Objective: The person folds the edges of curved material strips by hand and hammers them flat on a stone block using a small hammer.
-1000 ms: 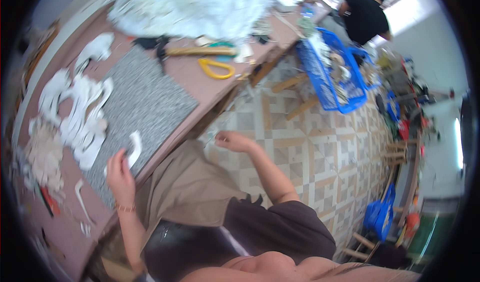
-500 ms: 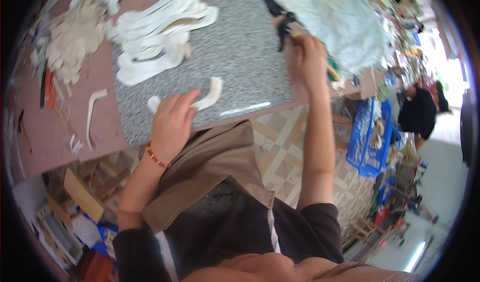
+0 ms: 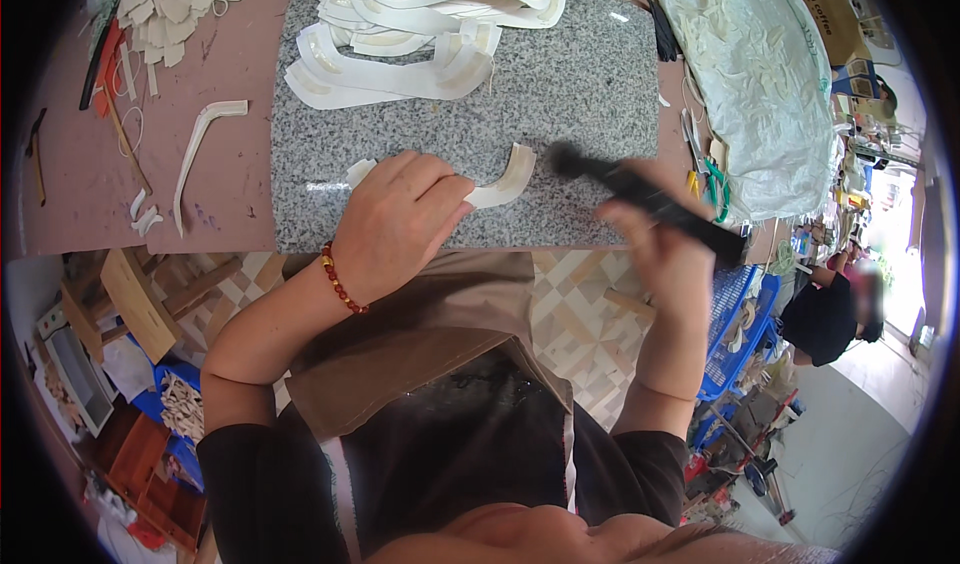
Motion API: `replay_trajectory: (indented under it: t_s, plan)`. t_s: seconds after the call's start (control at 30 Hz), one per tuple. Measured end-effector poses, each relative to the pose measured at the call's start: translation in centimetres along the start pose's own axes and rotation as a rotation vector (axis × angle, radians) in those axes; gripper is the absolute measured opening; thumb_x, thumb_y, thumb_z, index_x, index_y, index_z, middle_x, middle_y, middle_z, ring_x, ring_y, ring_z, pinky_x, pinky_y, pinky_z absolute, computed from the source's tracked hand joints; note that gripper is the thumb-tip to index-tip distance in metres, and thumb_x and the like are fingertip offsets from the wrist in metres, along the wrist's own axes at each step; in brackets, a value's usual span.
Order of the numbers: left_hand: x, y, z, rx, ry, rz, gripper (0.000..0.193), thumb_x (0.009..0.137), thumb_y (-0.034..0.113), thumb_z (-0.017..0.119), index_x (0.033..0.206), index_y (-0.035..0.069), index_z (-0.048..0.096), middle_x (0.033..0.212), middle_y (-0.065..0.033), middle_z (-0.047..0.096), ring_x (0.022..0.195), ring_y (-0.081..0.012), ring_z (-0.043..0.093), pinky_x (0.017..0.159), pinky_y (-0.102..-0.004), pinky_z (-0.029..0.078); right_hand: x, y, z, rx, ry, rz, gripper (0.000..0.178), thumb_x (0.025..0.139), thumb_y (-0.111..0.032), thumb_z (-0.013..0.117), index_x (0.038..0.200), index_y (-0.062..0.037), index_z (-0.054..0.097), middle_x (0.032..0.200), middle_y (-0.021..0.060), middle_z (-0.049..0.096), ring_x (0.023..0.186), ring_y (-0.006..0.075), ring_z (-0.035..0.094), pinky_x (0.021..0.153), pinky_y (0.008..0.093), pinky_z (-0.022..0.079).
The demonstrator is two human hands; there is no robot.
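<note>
Curved white strip (image 3: 515, 177) stays held by the left hand (image 3: 393, 221); the right hand (image 3: 668, 252) now grips a blurred dark tool (image 3: 655, 201), perhaps a hammer, near it.

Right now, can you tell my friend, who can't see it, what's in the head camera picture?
A person's left hand touches a curved white strip on a speckled grey slab, while their right hand holds a dark, blurred, hammer-like tool nearby. More white pieces lie piled at the slab's far side.
</note>
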State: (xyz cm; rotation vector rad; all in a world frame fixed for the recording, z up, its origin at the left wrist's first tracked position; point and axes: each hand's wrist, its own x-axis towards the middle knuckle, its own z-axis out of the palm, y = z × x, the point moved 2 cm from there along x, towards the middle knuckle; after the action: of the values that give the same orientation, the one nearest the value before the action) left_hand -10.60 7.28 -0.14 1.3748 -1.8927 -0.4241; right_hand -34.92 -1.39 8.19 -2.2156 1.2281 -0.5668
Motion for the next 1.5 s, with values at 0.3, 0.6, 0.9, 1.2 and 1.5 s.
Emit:
replay_trajectory:
  t_s: [0.3, 0.6, 0.9, 1.2, 1.5]
  plan:
    - [0.5, -1.3, -1.5, 0.073, -0.227, 0.254, 0.024, 0.08, 0.004, 0.069, 0.103, 0.0, 0.07, 0.095, -0.0075, 0.062, 0.085, -0.0243, 0.062, 0.07, -0.0348, 0.053, 0.2, -2.9, 3.1, -0.22, -0.243, -0.019, 0.031, 0.089, -0.032, 0.078, 0.102, -0.0082, 0.063, 0.078, 0.0113, 0.066, 0.068, 0.0362, 0.068, 0.056, 0.0426, 0.052]
    - [-0.4, -1.7, -2.6, 0.19, -0.233, 0.347, 0.026, 0.079, 0.006, 0.069, 0.103, -0.004, 0.069, 0.098, -0.0097, 0.062, 0.088, -0.0236, 0.062, 0.073, -0.0342, 0.053, 0.8, -4.3, 4.5, -0.199, -0.291, -0.065, 0.031, 0.086, -0.029, 0.081, 0.098, -0.0064, 0.062, 0.076, 0.0125, 0.066, 0.065, 0.0332, 0.068, 0.057, 0.04, 0.052]
    - [-1.3, -2.7, -4.7, 0.168, -0.295, 0.308, 0.02, 0.078, 0.007, 0.068, 0.096, -0.001, 0.068, 0.095, -0.0073, 0.061, 0.089, -0.0242, 0.059, 0.077, -0.036, 0.049, 1.9, -5.9, 5.0, -0.114, -0.403, -0.022, 0.018, 0.086, -0.015, 0.075, 0.095, -0.0075, 0.061, 0.074, 0.0128, 0.063, 0.061, 0.0348, 0.066, 0.053, 0.0437, 0.051]
    - [-1.9, -3.5, -5.8, 0.116, -0.308, 0.289, 0.016, 0.079, 0.008, 0.069, 0.093, 0.001, 0.067, 0.09, -0.0057, 0.057, 0.085, -0.0226, 0.057, 0.074, -0.035, 0.047, 2.7, -7.5, 6.2, -0.084, -0.471, -0.132, 0.032, 0.085, -0.022, 0.074, 0.108, -0.0072, 0.057, 0.078, 0.0132, 0.061, 0.065, 0.035, 0.066, 0.055, 0.0434, 0.051]
    - [-1.9, -5.7, -7.4, 0.107, -0.204, 0.279, 0.024, 0.076, 0.011, 0.074, 0.098, 0.004, 0.071, 0.096, -0.0042, 0.061, 0.089, -0.0226, 0.06, 0.076, -0.0368, 0.05, 1.9, -8.6, 7.9, -0.132, -0.536, -0.129, 0.026, 0.082, -0.019, 0.079, 0.1, -0.0085, 0.063, 0.081, 0.0104, 0.064, 0.069, 0.0333, 0.068, 0.057, 0.0405, 0.053]
